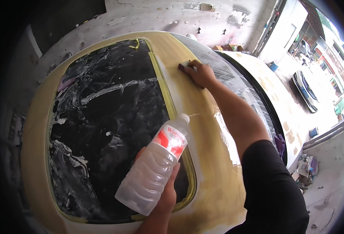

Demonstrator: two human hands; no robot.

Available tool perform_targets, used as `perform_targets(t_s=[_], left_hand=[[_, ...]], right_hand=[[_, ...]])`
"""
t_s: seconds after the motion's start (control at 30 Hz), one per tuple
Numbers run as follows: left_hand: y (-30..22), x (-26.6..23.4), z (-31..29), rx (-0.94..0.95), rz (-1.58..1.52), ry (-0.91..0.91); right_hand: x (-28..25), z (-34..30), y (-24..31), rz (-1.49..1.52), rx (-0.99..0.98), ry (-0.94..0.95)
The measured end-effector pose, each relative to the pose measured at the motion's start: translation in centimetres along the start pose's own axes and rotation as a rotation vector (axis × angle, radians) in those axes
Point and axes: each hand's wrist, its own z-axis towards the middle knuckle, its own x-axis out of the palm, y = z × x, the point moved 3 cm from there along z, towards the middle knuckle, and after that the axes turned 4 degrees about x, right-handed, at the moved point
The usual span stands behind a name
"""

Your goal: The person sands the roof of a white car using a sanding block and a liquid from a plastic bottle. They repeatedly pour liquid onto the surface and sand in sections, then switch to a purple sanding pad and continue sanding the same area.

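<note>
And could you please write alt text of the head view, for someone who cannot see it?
A person's right hand holds a small dark block against a patchy yellowish car roof, while the left hand holds a tilted translucent bottle above its tape-edged dark panel.

Daylight comes strongly from the upper right, bleaching parts of the yard (324, 62) outside almost to white. A hard white glare streaks the right side of the yellowish car roof (203, 113), while the black roof panel (121, 105) stays dark, with pale, cloudy smears. The translucent bottle (144, 177) looks evenly lit and fairly sharp. A small bright spot glows on the lower right wall (328, 195). The fisheye lens bows straight edges; the left margin is dim and blurry, and the corners fade to black.
</note>
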Motion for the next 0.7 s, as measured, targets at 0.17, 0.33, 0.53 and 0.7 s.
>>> perform_targets(t_s=[0.17, 0.33, 0.53, 0.7], left_hand=[[0.6, 0.4, 0.0, -0.191, -0.188, 0.071], [1.0, 0.5, -0.7, -0.196, -0.159, 0.063], [1.5, -0.1, -1.2, -0.141, -0.007, 0.12], [1.5, -0.1, -0.8, -0.152, -0.053, 0.101]], right_hand=[[-4.8, -17.3, 1.8, 0.111, -0.528, -0.078], [-4.5, -17.1, 0.9, 0.038, -0.565, -0.056], [1.1, 3.4, 0.8, -0.072, -0.047, -0.007], [0.0, 0.7, 2.4, -0.113, 0.021, -0.046]])
